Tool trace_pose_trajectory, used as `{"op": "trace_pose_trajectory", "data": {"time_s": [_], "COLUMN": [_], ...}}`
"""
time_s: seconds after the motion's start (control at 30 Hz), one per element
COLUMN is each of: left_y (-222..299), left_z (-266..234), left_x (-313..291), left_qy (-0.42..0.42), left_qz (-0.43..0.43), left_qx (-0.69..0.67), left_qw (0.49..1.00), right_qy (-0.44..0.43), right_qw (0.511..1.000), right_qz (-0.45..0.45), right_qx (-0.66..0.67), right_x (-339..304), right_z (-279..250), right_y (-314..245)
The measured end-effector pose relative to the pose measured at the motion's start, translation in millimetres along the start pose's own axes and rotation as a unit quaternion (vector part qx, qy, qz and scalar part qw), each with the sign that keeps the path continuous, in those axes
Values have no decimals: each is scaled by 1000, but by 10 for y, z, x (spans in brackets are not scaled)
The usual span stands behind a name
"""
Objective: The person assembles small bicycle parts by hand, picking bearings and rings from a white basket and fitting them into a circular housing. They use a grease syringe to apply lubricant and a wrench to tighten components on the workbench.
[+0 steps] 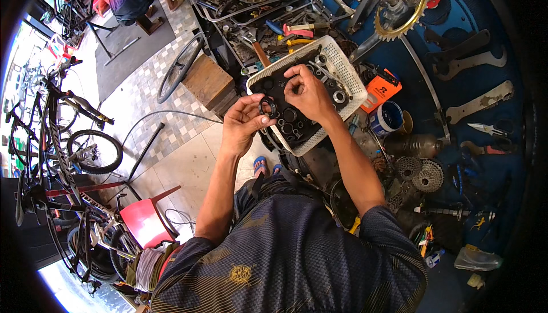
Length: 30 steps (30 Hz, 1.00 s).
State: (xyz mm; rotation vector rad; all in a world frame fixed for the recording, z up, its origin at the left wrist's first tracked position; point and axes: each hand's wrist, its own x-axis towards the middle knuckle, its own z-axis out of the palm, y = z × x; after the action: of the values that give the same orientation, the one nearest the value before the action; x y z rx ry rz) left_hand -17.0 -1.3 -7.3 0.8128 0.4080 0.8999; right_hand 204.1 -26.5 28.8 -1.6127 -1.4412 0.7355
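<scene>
Well to the left of the white perforated basket (346, 67) stands a mountain bike (61, 136). A red chair (145, 220) is nearer to the basket, on its left and closer to the wearer's side. Just left of the basket is a wooden box (206, 84); beyond its far right corner lies a crankset (394, 10) with a gold-toned chainring. The basket itself holds loose dark and metal parts.

Both hands are raised over the basket. The left hand (246, 120), above its near left edge, has thumb and fingers closed lightly on a black ring (274, 109), its opening showing. The right hand (311, 93), above the basket's middle, is curled with thumb and fingertips close together; whether they pinch anything small cannot be told. Among the parts toward the basket's right side is a silver ring (344, 98).

To handle the black ring well, it seems best to grip it by the rim, leave its opening unobstructed, turn it gently, and stay above the basket so a slip lands inside.
</scene>
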Motion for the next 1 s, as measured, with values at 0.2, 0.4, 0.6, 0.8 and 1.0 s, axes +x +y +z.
{"op": "trace_pose_trajectory", "data": {"time_s": [0.2, 0.4, 0.6, 0.8, 1.0], "left_y": [-21, -1, 26, 47, 37], "left_z": [41, 78, 127, 153, 159], "left_x": [29, 30, 30, 27, 37], "left_qy": [8, 10, 11, -12, -16], "left_qz": [-9, -6, 0, 3, -10], "left_qx": [4, 26, 64, 94, 80], "left_qw": [1000, 1000, 998, 995, 997], "right_qy": [8, -16, -5, -22, -58], "right_qw": [995, 992, 985, 998, 995], "right_qz": [-100, -76, -89, -40, 0], "right_qx": [-26, -101, -147, -50, 77], "right_x": [-169, -225, -239, -212, -148], "right_z": [36, 64, 107, 24, -85], "right_y": [-408, -465, -435, -395, -297]}}
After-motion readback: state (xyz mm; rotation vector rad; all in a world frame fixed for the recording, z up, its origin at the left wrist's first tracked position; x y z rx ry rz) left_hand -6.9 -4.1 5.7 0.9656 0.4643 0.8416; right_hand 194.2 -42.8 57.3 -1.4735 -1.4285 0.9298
